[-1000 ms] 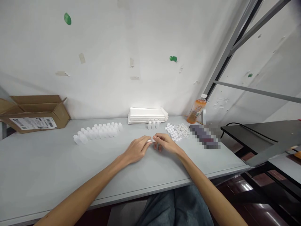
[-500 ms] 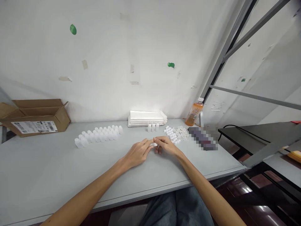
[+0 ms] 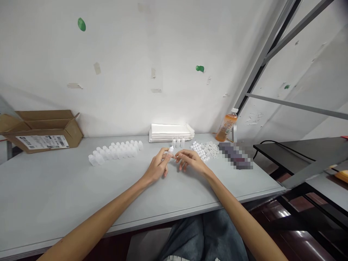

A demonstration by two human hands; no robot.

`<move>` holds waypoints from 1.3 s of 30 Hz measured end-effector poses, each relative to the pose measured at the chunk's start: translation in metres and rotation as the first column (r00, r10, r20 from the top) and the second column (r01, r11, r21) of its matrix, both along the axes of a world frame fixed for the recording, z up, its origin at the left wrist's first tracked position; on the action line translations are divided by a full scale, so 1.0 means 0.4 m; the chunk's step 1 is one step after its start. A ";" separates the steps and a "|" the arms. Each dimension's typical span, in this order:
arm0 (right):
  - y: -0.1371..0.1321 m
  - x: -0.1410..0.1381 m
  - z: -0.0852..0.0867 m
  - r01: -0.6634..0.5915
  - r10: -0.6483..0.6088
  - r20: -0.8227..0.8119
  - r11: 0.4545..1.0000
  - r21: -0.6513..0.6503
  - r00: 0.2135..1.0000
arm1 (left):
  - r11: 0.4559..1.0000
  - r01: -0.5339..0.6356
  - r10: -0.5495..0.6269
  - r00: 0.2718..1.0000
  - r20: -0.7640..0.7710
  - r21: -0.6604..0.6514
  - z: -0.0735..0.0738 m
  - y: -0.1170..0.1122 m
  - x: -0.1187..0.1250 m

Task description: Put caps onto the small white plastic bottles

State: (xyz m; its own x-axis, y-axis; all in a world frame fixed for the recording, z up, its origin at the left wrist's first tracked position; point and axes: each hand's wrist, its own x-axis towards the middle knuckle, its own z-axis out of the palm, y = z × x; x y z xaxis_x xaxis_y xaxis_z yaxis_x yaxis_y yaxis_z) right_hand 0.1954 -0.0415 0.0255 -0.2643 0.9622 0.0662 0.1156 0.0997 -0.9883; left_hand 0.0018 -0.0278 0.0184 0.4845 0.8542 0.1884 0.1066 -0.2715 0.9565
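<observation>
Left hand (image 3: 155,168) pinches small white bottle (image 3: 171,149); right hand (image 3: 190,160) empty, fingers loose, just beside it; label (image 3: 42,141) on cardboard box (image 3: 49,124) unreadable.

We've got a pale grey table (image 3: 49,181). Left end: open cardboard box (image 3: 46,130). Then rows of white plastic bottles (image 3: 114,151), stacked white sheets (image 3: 171,133) at the back, three small bottles (image 3: 178,143) just in front, white caps (image 3: 198,150), white coiled loops (image 3: 210,148), orange drink bottle (image 3: 227,127), and a pixelated object (image 3: 236,156).
</observation>
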 end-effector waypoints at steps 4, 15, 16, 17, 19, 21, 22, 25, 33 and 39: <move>-0.002 0.000 -0.001 0.016 -0.016 -0.011 0.999 0.031 1.000 | 1.000 -0.023 0.023 1.000 -0.021 0.010 -0.001 0.000 0.001; 0.012 0.005 -0.024 0.088 -0.096 0.051 0.986 0.140 0.994 | 0.997 0.030 -0.026 0.998 0.061 -0.066 -0.006 0.004 0.005; 0.013 0.006 -0.025 0.099 -0.106 0.041 0.983 0.153 0.993 | 0.998 0.028 -0.024 0.997 0.068 -0.064 -0.006 0.004 0.005; 0.014 0.006 -0.025 0.115 -0.122 0.030 0.980 0.164 0.992 | 0.998 0.021 -0.017 0.997 0.072 -0.059 -0.006 0.005 0.006; 0.017 0.008 -0.024 0.160 -0.162 -0.003 0.971 0.176 0.987 | 0.999 -0.003 0.007 0.997 0.072 -0.051 -0.006 0.005 0.006; 0.019 0.009 -0.023 0.201 -0.196 -0.045 0.964 0.172 0.980 | 0.999 -0.027 0.030 0.998 0.056 -0.042 -0.009 0.006 0.005; 0.021 0.010 -0.022 0.213 -0.205 -0.064 0.963 0.166 0.977 | 0.999 -0.033 0.035 0.998 0.045 -0.039 -0.011 0.006 0.005; 0.022 0.014 -0.022 0.214 -0.199 -0.112 0.966 0.144 0.974 | 0.999 -0.022 0.022 1.000 0.007 -0.031 -0.020 0.008 0.003; 0.018 0.020 -0.019 0.153 -0.138 -0.135 0.982 0.110 0.981 | 0.980 -0.054 0.102 0.964 -0.247 0.193 -0.011 -0.005 -0.006; 0.013 0.014 -0.015 0.092 -0.076 -0.163 0.991 0.095 0.984 | 0.956 -0.094 0.200 0.902 -0.383 0.279 -0.002 -0.008 -0.004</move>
